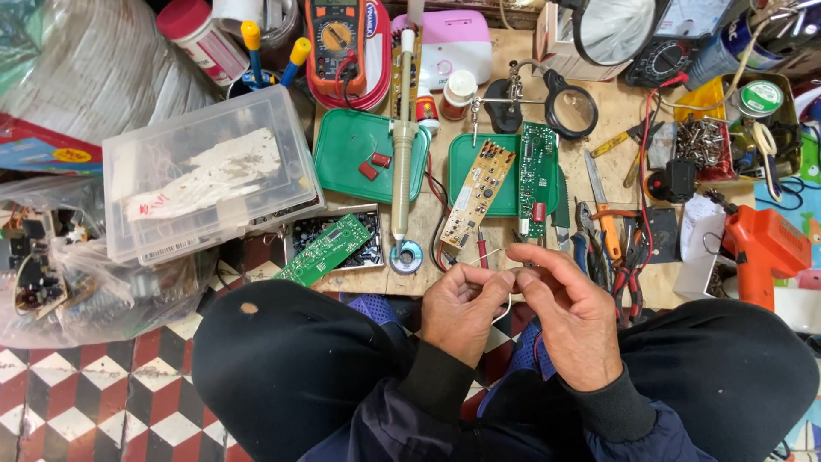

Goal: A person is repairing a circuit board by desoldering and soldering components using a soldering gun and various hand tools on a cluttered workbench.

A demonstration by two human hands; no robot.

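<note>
Head view: left hand [462, 310] and right hand [571, 308], close together, pinch a thin white wire [505, 301] above the wooden table [428, 224].

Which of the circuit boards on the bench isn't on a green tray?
The green circuit board lying at a slant across the box of small dark parts, left of the hands. The tan board and the other green board both lie on the right green tray.

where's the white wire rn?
Head view, bottom centre: the thin white wire is pinched between the left hand and right hand, above the lap, just below the green tray holding circuit boards.
</note>
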